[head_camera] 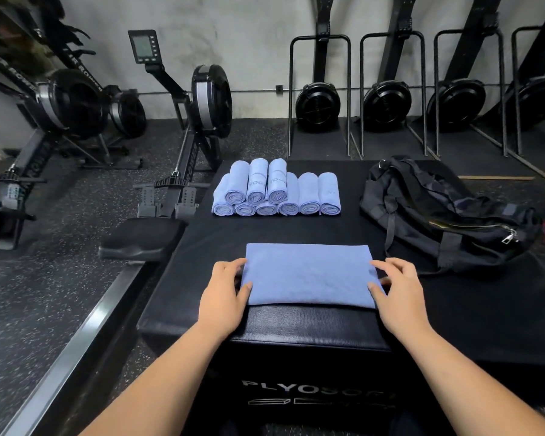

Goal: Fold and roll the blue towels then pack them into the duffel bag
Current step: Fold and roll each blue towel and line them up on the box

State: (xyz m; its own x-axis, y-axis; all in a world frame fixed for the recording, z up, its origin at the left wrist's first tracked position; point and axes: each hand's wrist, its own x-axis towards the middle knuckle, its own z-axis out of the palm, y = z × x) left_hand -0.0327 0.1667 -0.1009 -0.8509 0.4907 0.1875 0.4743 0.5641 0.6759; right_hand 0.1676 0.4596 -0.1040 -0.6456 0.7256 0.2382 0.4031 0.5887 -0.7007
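Rolled towels (277,190) are stacked at the plyo box's (296,325) far edge, with the slack duffel bag (438,212) beside them. The folded towel (309,275) lies at the near edge, left hand (224,297) and right hand (400,297) resting loosely spread on its ends; rolling it and all the packing seem left

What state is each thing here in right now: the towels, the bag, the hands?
Flat towel: folded, not yet rolled.
Rolled towels: rolled, stacked in two layers.
Duffel bag: slumped, no towel visible inside.
Left hand: open, touching the unrolled towel's left edge.
Right hand: open, touching its right edge.
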